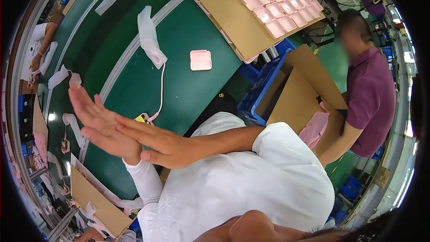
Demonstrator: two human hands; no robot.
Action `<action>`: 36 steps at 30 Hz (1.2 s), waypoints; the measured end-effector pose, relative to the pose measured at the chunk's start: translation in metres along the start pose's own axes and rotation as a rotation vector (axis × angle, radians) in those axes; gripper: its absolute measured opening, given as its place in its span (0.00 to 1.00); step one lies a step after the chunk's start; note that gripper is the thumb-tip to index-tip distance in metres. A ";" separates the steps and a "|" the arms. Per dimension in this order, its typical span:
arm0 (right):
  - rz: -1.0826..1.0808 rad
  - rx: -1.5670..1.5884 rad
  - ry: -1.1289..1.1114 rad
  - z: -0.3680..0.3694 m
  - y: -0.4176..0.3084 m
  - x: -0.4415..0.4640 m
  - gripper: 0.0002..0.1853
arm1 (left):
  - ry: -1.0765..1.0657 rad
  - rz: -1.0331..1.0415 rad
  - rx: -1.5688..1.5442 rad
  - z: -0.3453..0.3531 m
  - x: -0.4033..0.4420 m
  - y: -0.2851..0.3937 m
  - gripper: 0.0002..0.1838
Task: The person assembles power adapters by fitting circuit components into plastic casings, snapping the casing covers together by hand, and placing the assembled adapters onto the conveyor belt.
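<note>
Cord (161, 89): pink, laid along the green table (188, 98), run from the near end of a white wrap (150, 36) to a small yellow-and-black piece (141, 118); the contents of the wrap cannot be told.
Left hand (107, 127): raised at the left, palm turned into view; fingers are stretched out, with the thumb set apart from them.
Right hand (165, 145): brought against the left hand; fingers are straightened and held together across the base of the other palm, with the thumb spread from them.
Yellow-and-black piece: seen just beyond the right fingers, near the table's left side, partly hidden by them.
Pink case (200, 60): square, placed on the table to the right of the wrap, well apart from both hands.
Cardboard sheet (208, 6): set at the table's far right, with rows of pink trays (273, 6) laid out on it.
Blue crate (251, 103): stood beside the table, to the right; next to it is an opened carton (286, 101), in which a pink bag (315, 129) is seen.
Co-worker (371, 103): dressed in purple, stationed beyond the carton, one arm lowered beside it.
</note>
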State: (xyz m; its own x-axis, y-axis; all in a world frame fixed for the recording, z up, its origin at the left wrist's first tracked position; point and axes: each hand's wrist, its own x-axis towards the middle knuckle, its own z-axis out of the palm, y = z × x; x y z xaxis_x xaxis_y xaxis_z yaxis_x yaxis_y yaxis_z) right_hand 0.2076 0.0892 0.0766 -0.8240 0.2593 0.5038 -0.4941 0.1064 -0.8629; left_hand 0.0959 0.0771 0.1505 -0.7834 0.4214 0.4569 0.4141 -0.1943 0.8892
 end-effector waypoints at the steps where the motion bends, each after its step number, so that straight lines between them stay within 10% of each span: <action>1: 0.008 -0.041 -0.013 -0.004 0.000 0.000 0.40 | -0.006 0.002 0.006 0.000 -0.001 -0.003 0.48; 16: -0.216 -0.156 0.154 -0.019 -0.003 0.027 0.47 | -0.114 -0.032 -0.207 0.023 -0.066 0.010 0.56; 17: -0.239 -0.121 0.156 -0.015 -0.003 0.026 0.47 | -0.070 -0.073 -0.357 0.025 -0.062 0.010 0.57; 19: -0.272 -0.058 0.147 -0.005 -0.001 0.024 0.48 | -0.016 -0.155 -1.720 0.023 -0.045 0.017 0.58; 23: -0.022 -0.087 -0.057 -0.003 -0.012 0.002 0.53 | -0.085 -0.019 -0.201 -0.001 0.003 0.009 0.58; 30: -0.264 -0.059 0.110 -0.021 -0.004 0.025 0.51 | -0.240 -0.065 -0.116 0.033 -0.052 0.008 0.63; 34: -0.050 -0.151 0.077 -0.046 -0.004 0.022 0.61 | -0.447 -0.231 -0.050 0.002 -0.064 0.013 0.69; 36: -0.064 -0.175 0.182 -0.050 -0.006 0.024 0.60 | -0.607 -0.341 -0.484 -0.009 -0.065 0.005 0.66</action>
State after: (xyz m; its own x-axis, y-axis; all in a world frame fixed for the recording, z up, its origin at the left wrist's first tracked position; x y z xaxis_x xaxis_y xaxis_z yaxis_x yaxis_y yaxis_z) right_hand 0.2051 0.1426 0.0918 -0.7214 0.4138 0.5552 -0.4747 0.2883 -0.8316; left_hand 0.1447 0.0406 0.1256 -0.3873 0.9014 0.1938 -0.1517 -0.2696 0.9509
